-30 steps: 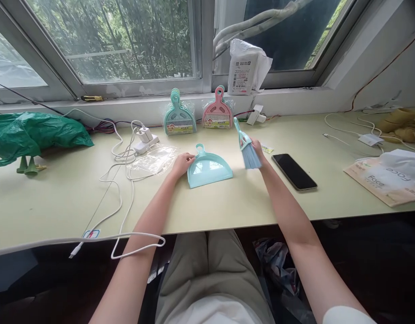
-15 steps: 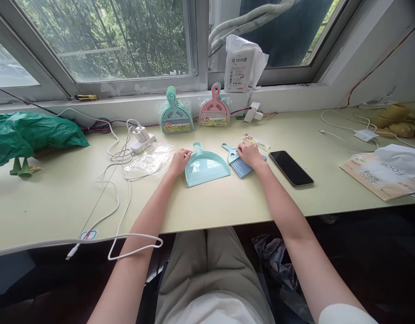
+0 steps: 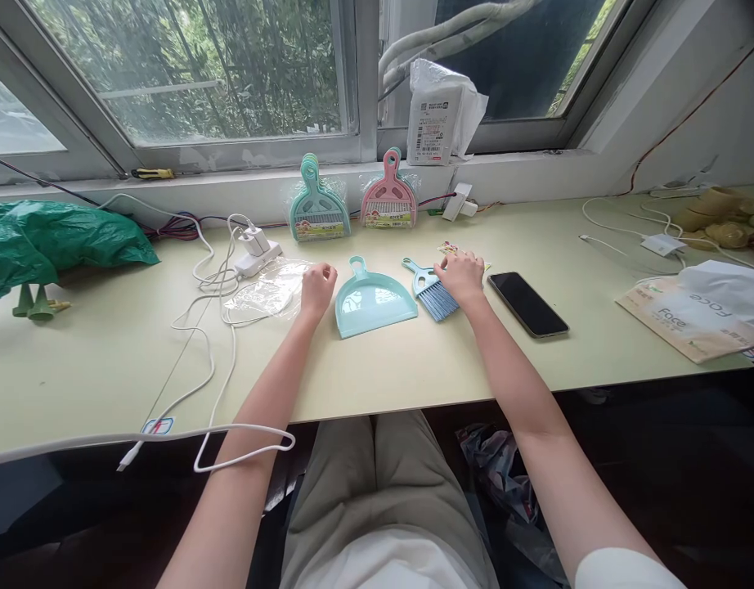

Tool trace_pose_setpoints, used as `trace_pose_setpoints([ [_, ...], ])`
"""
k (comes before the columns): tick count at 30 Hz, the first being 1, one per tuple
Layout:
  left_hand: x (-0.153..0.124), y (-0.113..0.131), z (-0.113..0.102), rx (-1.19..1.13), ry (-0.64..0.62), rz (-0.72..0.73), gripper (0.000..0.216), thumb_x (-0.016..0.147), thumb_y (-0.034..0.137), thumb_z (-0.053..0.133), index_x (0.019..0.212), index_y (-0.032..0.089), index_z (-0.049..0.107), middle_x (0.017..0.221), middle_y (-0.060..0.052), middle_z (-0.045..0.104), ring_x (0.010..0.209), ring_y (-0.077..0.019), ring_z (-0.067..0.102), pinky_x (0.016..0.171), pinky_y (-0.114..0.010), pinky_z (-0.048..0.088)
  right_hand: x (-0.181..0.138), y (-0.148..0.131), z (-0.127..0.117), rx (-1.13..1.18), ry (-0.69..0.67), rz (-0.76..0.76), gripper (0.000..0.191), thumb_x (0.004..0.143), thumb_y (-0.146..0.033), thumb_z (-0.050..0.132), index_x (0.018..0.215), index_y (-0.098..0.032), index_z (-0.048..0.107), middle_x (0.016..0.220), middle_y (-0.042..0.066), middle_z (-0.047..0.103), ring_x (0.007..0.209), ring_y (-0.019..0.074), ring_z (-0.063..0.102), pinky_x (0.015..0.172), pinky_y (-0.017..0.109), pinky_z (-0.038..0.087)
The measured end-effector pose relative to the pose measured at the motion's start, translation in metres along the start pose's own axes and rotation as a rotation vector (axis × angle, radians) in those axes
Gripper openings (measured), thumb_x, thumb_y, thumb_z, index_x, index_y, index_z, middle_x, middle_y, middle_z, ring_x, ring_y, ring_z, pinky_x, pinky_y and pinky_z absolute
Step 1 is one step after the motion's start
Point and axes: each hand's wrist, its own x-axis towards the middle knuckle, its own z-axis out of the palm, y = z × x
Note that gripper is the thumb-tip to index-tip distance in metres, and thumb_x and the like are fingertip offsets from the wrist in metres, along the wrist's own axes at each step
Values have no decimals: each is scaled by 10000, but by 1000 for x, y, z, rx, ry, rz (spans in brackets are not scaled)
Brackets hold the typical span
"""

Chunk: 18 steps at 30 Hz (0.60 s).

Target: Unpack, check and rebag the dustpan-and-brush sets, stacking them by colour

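Note:
A small light-blue dustpan (image 3: 373, 302) lies flat on the pale desk (image 3: 414, 368). My left hand (image 3: 317, 288) rests just left of it, fingers loosely curled, holding nothing, next to an empty clear plastic bag (image 3: 270, 289). To the dustpan's right lies the matching little brush (image 3: 433, 293), handle pointing left. Beside the brush my right hand (image 3: 461, 274) lies flat, fingers over a small printed label card (image 3: 451, 248).
Two packaged dustpan sets, teal (image 3: 318, 205) and pink (image 3: 388, 196), lean against the window ledge. A black phone (image 3: 527, 304) lies right of my hand. White charger cables (image 3: 221, 327) sprawl left, a green bag (image 3: 58, 237) far left, a paper bag (image 3: 699, 311) far right.
My right hand laid the raised brush down on the desk beside the dustpan and let go, shifting onto the label card. My left hand slipped off the dustpan's handle to its left.

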Motion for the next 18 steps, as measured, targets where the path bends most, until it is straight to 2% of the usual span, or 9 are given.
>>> trace_pose_setpoints([
  [5, -2, 2, 3, 48, -85, -13, 252, 890, 331, 494, 818, 164, 667, 837, -82, 686, 790, -196, 603, 769, -308, 444, -4, -11, 1, 72, -149, -4, 285, 851, -416, 548, 842, -182, 710, 1058, 157, 652, 1077, 334, 498, 905, 479, 341],
  [9, -4, 3, 7, 83, -152, -15, 248, 869, 375, 526, 772, 181, 647, 815, -80, 674, 804, -210, 592, 759, -315, 435, -9, -18, 3, 28, -215, 0, 322, 786, -439, 610, 950, -180, 707, 1107, 152, 643, 1108, 339, 490, 937, 482, 327],
  [15, -7, 5, 8, 151, -224, 31, 328, 866, 344, 488, 574, 197, 513, 637, -58, 581, 681, -183, 522, 621, -291, 344, -8, -13, 2, 45, -230, 73, 268, 719, -367, 648, 884, -164, 709, 1066, 148, 651, 1097, 343, 519, 934, 480, 343],
  [18, -9, 6, 5, 189, -263, 51, 354, 880, 339, 451, 556, 195, 449, 590, -37, 527, 606, -154, 464, 574, -285, 278, -2, -7, -5, 153, -151, 120, 245, 718, -381, 644, 853, -182, 692, 1048, 124, 659, 1074, 328, 535, 921, 470, 367],
])
